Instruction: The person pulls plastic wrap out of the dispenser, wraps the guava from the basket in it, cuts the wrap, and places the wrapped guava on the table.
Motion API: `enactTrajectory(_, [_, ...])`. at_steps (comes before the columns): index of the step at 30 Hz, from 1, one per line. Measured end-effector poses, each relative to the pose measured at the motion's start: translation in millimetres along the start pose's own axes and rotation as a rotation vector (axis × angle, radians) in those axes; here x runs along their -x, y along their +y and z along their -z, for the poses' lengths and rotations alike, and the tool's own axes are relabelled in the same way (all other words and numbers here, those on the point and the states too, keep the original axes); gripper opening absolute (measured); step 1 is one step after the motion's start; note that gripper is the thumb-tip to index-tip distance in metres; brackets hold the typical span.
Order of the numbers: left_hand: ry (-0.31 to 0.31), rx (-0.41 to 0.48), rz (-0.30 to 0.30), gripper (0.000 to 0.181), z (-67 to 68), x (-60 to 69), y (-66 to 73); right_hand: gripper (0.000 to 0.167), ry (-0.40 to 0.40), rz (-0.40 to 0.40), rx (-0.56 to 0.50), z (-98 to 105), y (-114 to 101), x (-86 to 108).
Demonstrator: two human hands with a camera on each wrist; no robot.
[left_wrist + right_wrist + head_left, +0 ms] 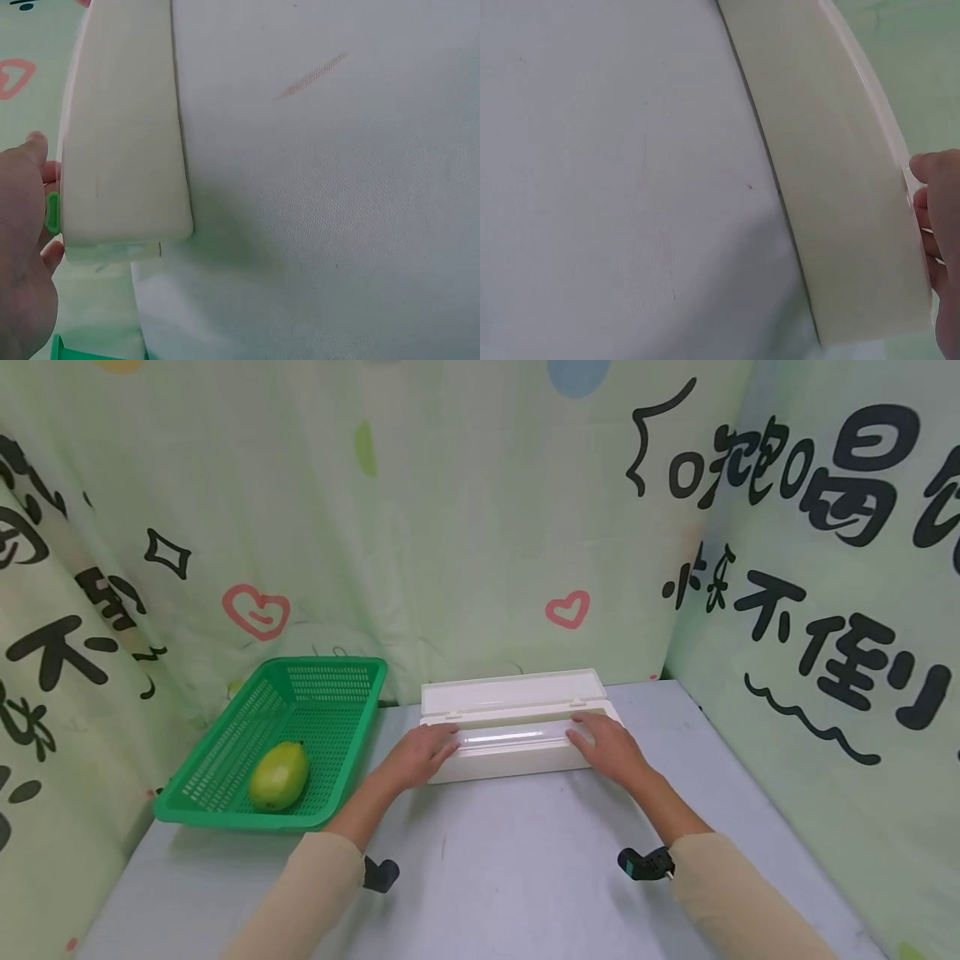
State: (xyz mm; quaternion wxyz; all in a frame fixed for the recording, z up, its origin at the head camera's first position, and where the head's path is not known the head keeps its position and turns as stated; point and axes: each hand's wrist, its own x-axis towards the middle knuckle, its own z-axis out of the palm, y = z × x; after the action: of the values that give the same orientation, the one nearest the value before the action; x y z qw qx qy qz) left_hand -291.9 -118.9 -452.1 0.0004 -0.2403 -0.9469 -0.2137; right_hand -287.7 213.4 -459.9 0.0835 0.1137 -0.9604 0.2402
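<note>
A long white box [510, 763] lies on the table, its hinged lid [513, 691] standing open at the back. Within its opening is a shiny, pale roll [513, 737]. My left hand [418, 756] is at the left end, thumb and fingers curled about the roll's end. At the other end my right hand [613, 750] holds the roll in a similar way. In the left wrist view, a small green piece [52, 213] shows between the left hand [24, 247] and the box [124, 135]. The right wrist view has the right hand [941, 225] behind the box's front wall [840, 180]; its fingertips are partly hidden.
A green plastic basket [347, 760] stands on the table to the left, close to the left forearm, with a yellow-green fruit [278, 776] inside. Printed curtains [465, 527] hang behind the table [517, 860] and along both sides.
</note>
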Motion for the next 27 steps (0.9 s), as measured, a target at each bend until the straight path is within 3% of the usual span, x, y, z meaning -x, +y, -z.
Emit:
enactTrajectory(5, [0.020, -0.004, -0.024, 0.036, 0.7, -3.8, -0.7, 0.040, 0.017, -0.003, -0.021, -3, -1, -4.9])
enactTrajectory(12, [0.021, 0.008, 0.013, 0.033, 2.2, -8.3, 1.5, 0.032, 0.076, -0.009, -0.048, -3, -4, -8.0])
enactTrajectory(17, [0.099, 0.025, 0.004, 0.026, -0.9, -12.0, -0.4, 0.027, 0.103, -0.026, -0.098, -3, -1, -12.9])
enactTrajectory(22, [0.194, 0.110, 0.040, 0.018, -5.9, -13.5, -2.9, 0.020, 0.124, -0.032, -0.132, -4, 0, -14.5])
enactTrajectory(27, [0.224, 0.139, 0.074, 0.015, -7.3, -15.5, -3.3, 0.016, 0.146, -0.027, -0.125, -3, 0, -16.8])
